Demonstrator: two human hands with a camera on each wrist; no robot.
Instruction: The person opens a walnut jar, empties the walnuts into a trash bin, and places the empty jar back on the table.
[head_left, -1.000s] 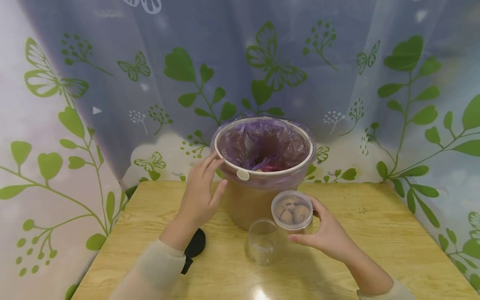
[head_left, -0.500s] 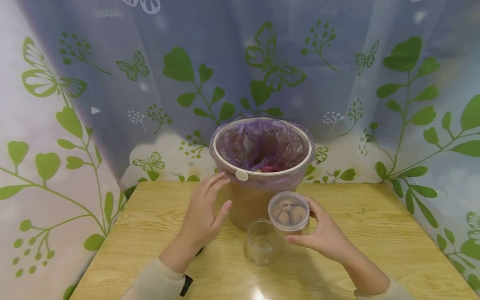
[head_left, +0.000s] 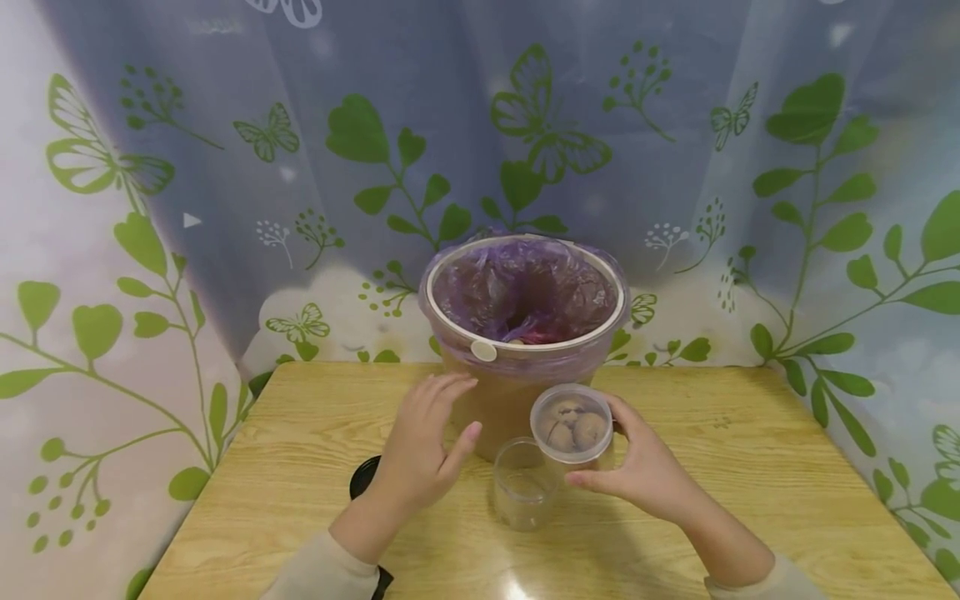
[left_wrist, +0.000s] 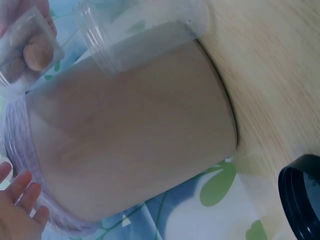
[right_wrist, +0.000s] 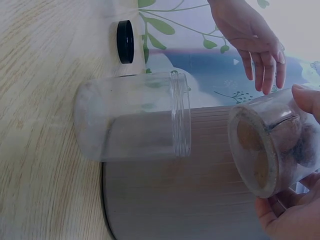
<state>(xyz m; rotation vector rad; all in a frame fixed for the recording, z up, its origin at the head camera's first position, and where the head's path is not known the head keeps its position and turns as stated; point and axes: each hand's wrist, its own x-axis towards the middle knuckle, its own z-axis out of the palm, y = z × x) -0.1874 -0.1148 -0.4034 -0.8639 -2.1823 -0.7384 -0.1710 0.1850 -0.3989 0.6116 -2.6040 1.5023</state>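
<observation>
- My right hand [head_left: 652,467] grasps a small clear tub [head_left: 570,457], thumb on one side, fingers bent round the other.
- Brown, walnut-like nuts [head_left: 589,430] sit together inside it, at least three, one showing a dark crack; I cannot tell whether a cover closes its top.
- I hold this tub above the table [head_left: 750,450], slightly tilted, so the right wrist view catches its underside.
- My left hand [head_left: 427,437] is released, fingers loosely extended, across from the tub and apart from it.
- Between my two hands, just left of my right thumb, a taller clear jar [head_left: 525,504] stands upright on the wood, threaded at the mouth, see-through down to its base.
- Ahead of both hands is a tan bin [head_left: 495,408], close behind that jar; I cannot tell whether they touch.
- A purple bag [head_left: 570,287] lines the bin and folds out under a pale ring [head_left: 555,345]; low inside lies something red [head_left: 538,333], too small to make out.
- Beside my left wrist, partly hidden by it, a round black lid [head_left: 364,477] lies on the table.
</observation>
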